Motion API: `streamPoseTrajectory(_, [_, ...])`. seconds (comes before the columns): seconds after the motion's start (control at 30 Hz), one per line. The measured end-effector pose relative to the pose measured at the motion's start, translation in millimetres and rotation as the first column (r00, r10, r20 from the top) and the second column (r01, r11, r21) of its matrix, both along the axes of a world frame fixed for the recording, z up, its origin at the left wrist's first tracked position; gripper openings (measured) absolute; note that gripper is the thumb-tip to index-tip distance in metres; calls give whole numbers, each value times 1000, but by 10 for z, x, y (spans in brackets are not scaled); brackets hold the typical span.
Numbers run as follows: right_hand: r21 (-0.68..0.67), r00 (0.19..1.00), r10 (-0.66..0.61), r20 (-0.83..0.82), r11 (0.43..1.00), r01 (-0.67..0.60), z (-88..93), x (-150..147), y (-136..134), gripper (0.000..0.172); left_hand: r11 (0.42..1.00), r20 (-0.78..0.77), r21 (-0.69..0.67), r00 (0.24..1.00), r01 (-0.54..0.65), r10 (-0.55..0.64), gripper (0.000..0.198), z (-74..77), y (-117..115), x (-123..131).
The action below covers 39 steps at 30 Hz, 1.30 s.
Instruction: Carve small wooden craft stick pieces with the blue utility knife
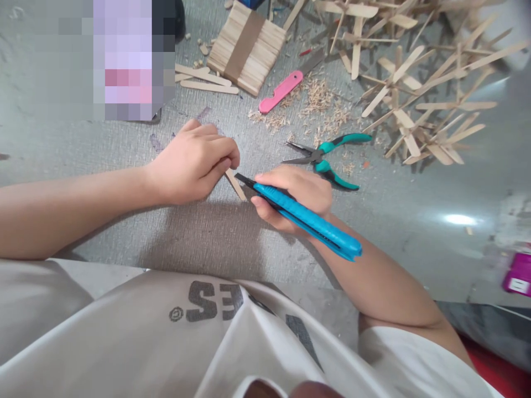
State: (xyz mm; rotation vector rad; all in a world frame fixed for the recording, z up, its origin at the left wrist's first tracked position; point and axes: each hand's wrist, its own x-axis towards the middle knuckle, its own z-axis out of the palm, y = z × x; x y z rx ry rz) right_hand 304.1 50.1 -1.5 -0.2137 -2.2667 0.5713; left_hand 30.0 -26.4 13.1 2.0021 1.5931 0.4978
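Shavings litter grey tabletop; left fingers pinch stick, right fingers grip cutter.

Green and black pliers lay open on the gray table. Near them was a pink knife, with little wood bits beside it. A purple thing sat far right.

My left forearm reaches in flat from the side, left hand knuckles up, fingers curled tight against the thumb! Opposite, my right forearm slants inward, right hand gripping firmly, its fingertips pointing left, near but not touching the other hand.
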Motion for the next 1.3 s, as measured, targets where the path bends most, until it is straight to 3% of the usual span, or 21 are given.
streamPoseTrajectory(0.23, [24, 1000, -11, -8, 1000, 11, 5, -27, 6, 25, 995, -4, -101, 1000, -6, 5, 39, 149, 22, 15])
streamPoseTrajectory(0.4, [43, 1000, -4, -1, 999, 4, 13, -40, -5, 24, 997, 42, -77, 999, 2, 1, 36, 132, 29, 19])
streamPoseTrajectory(1.0, [52, 999, -14, 32, 999, 12, -42, -16, 21, 27, 990, -14, -125, 998, -65, 63, 48, 181, 35, 92])
streamPoseTrajectory(1.3, [32, 999, 9, 37, 999, -10, -24, -6, 18, 27, 990, 25, -119, 997, -70, 73, 42, 146, 36, 65])
